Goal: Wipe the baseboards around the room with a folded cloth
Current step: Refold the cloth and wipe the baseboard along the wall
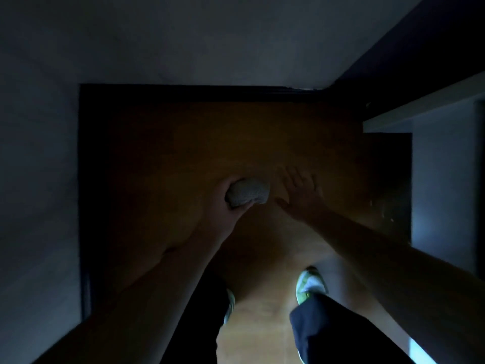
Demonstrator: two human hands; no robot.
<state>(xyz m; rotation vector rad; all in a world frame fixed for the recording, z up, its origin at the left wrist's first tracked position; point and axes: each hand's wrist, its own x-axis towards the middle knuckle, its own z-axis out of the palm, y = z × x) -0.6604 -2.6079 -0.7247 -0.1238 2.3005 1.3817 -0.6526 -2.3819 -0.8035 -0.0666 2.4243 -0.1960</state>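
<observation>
Pretty dim in here. The left hand (pixel 231 198) has its fingers wrapped round a bunched white cloth (pixel 248 191), held over the wooden floor (pixel 170 143). The right hand (pixel 299 187) is spread flat just beside it, holding nothing. The dark baseboard (pixel 183 91) is well ahead.

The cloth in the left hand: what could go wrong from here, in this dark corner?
1. The cloth is bunched in the left hand, not visibly folded, so it may wipe unevenly.
2. The dark baseboard lies in deep shadow, so dust or missed stretches may be hard to see.
3. The person stands over the corner with the right hand spread open; a step with the green shoe on the wooden floor could cost balance.
</observation>
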